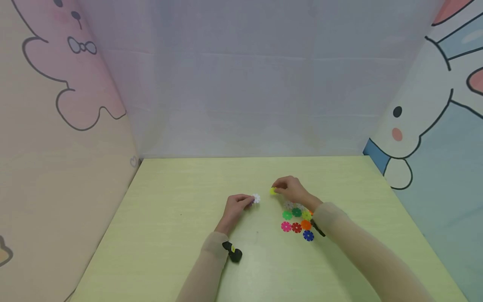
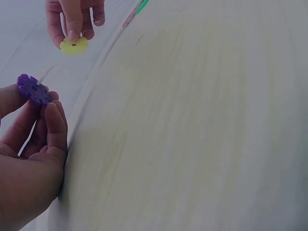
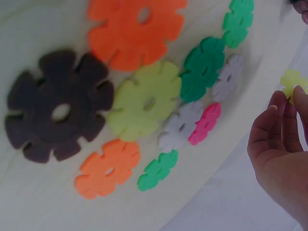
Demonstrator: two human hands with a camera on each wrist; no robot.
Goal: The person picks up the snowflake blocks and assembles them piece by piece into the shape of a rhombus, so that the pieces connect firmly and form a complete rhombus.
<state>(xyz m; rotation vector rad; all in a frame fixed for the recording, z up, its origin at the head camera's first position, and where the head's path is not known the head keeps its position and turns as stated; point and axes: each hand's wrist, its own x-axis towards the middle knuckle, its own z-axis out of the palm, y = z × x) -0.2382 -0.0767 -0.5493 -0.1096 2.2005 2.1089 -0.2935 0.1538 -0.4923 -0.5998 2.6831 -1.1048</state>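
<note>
My left hand [image 1: 235,207] pinches a purple notched disc [image 2: 33,90], a flower-shaped plastic piece, between thumb and fingertips above the table. From the head view, a white notched disc [image 1: 256,198] shows at those same fingertips; how it sits against the purple one is unclear. Farther right, my right hand [image 1: 292,188] holds a yellow notched disc [image 3: 292,83] by its edge, apart from the left hand's pieces. Below the right wrist lie several loose discs, among them a red one [image 1: 296,227], a blue one [image 1: 308,235] and a dark green one [image 3: 203,69]. The right forearm partly covers this group.
The pale yellow table [image 1: 170,235] reaches back to a plain light curtain [image 1: 241,92]. Cartoon-printed panels stand on both sides. A black band with a bow [image 1: 233,251] sits at the left sleeve cuff. In the right wrist view, a black disc [image 3: 36,110] lies nearest the camera.
</note>
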